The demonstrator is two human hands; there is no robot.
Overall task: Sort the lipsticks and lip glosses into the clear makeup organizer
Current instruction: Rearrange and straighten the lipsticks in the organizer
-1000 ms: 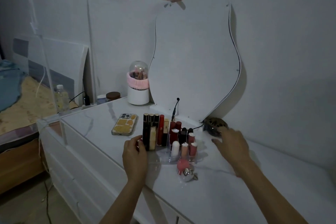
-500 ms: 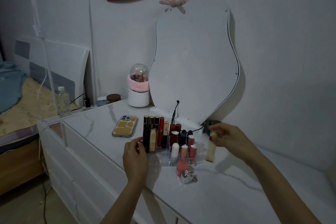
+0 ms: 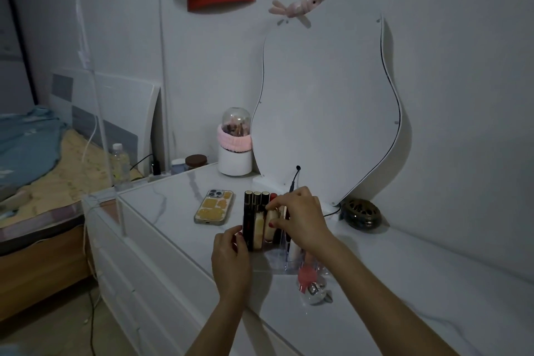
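The clear makeup organizer (image 3: 277, 264) stands on the white dresser top, filled with several upright lipsticks and lip glosses; tall dark tubes (image 3: 249, 211) line its left side. My right hand (image 3: 300, 218) is over the organizer and pinches a cream-coloured lip gloss tube (image 3: 270, 225) upright among the back-left slots. My left hand (image 3: 229, 260) grips the organizer's left front corner. Most of the right-hand slots are hidden behind my right hand and wrist.
A phone (image 3: 214, 206) lies left of the organizer. A round pink-capped glass bottle (image 3: 310, 283) sits in front of it. A dark round dish (image 3: 361, 212) sits to the right by the wavy mirror (image 3: 323, 101). A white brush holder (image 3: 234, 150) stands behind.
My right hand picked up the cream tube from the dresser at the right and carried it left over the organizer into the back-left slots. My left hand stayed at the organizer's corner.
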